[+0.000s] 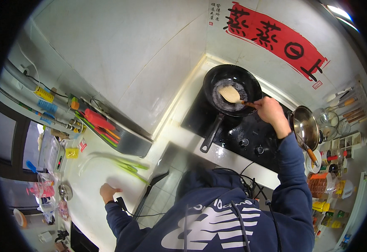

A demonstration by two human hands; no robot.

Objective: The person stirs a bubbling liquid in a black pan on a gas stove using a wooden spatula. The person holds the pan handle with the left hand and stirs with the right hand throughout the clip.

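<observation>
My right hand (270, 113) is closed around the handle of a wooden spatula (230, 94). The spatula's broad pale blade lies inside a black frying pan (250, 77), over a whitish, foamy-looking layer on the pan's bottom. This pan sits on the black cooktop (250, 130), its long handle pointing toward me. On the left, my left hand (109, 193) rests on the white counter (95, 168) with its thumb held apart; the other fingers are partly hidden. It holds nothing that I can see. Green stalks, like scallions (131, 167), lie just beyond it.
A metal pot (306, 126) with a wooden-handled utensil stands right of the cooktop. Bottles and jars (328, 185) line the right side. A grey holder (129, 140) with colourful cutting boards and a red item is at the back left. A small metal bowl (65, 192) stands far left.
</observation>
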